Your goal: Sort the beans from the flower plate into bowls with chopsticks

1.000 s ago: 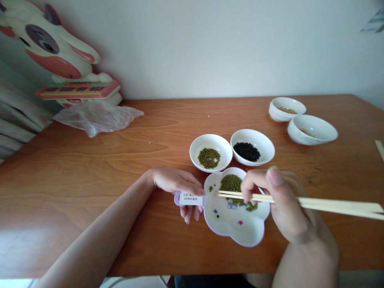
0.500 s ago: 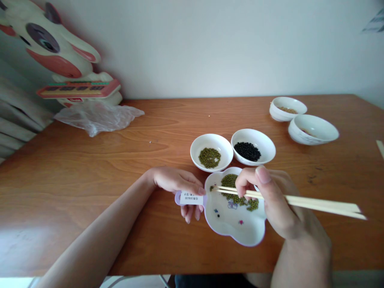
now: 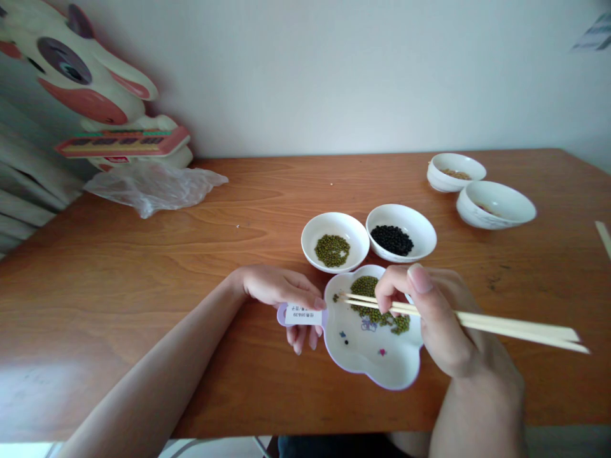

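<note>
My left hand (image 3: 286, 296) grips the labelled handle of a white, flower-shaped plate (image 3: 363, 356) with a purple rim. Green mung beans (image 3: 365, 287) lie across the plate's upper part, and a few sit apart near the handle. A pair of wooden chopsticks (image 3: 506, 323) is held in my right hand (image 3: 439, 318). Their tips are inside the plate, slightly apart, close to those few beans; I cannot tell whether a bean is between them. Just beyond the plate stand a white bowl (image 3: 312, 226) of mung beans and another white bowl (image 3: 424, 232) of black beans.
Two more white bowls, one (image 3: 436, 181) with tan contents and one (image 3: 506, 216) nearer, stand at the back right. A crumpled plastic bag (image 3: 157, 187) lies at the back left before a cow-shaped toy keyboard (image 3: 128, 143). A pale stick (image 3: 604, 238) lies at the right edge.
The rear ends of the chopsticks have spread further apart, and the tips have parted a little. Both hands and the plate keep nearly the same place; the view has shifted very slightly.
</note>
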Demonstrator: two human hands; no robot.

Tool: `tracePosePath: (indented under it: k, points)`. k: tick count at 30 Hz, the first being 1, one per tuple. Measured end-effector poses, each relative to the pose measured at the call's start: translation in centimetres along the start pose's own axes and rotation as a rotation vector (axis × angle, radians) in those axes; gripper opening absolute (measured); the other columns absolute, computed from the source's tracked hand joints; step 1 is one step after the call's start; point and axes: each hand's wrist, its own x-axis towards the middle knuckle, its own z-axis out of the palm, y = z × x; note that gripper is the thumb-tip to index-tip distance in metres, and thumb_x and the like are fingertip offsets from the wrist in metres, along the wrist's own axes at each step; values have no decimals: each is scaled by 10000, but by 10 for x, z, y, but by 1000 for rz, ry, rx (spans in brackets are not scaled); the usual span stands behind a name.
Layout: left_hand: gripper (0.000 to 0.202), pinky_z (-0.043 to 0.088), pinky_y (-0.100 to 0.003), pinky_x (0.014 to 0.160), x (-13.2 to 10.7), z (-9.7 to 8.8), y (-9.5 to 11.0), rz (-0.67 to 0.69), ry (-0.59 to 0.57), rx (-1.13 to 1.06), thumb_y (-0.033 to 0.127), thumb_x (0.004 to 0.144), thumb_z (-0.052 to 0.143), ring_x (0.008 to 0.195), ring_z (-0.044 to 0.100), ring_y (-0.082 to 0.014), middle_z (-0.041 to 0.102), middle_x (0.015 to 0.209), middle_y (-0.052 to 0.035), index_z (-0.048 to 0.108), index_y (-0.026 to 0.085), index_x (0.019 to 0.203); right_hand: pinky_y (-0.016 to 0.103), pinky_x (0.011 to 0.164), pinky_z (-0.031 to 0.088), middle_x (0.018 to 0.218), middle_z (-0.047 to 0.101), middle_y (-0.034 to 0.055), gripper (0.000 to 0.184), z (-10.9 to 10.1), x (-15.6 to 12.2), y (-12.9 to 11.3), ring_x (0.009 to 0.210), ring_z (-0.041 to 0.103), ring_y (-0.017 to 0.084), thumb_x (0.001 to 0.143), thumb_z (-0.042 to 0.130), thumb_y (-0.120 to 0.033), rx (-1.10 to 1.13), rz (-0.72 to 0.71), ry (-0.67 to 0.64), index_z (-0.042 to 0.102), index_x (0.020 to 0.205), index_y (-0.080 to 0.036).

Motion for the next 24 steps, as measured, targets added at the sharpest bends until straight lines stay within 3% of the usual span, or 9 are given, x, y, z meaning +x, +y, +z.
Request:
tracePosePath:
  k: [17, 24]
  points:
    - [436, 613, -281, 723, 0, -1, -4, -2, 15, -17, 445, 1036, 493, 835, 770, -209, 754, 1105, -178, 694, 73, 1141, 323, 577, 355, 603, 564, 3, 578, 5, 3, 2, 559, 499, 138, 1079, 285, -470, -2, -36, 62, 599, 673, -205]
    - [424, 615, -280, 718, 1, -1, -4, 10, 6, -20, 436, 1040, 484, 844, 772, -207, 753, 1097, -175, 694, 80, 1136, 356, 529, 326, 587, 622, 44, 689, -9, -9, 4, 532, 524, 176, 1041, 254, -588, 113, -29, 258, 642, 605, -222]
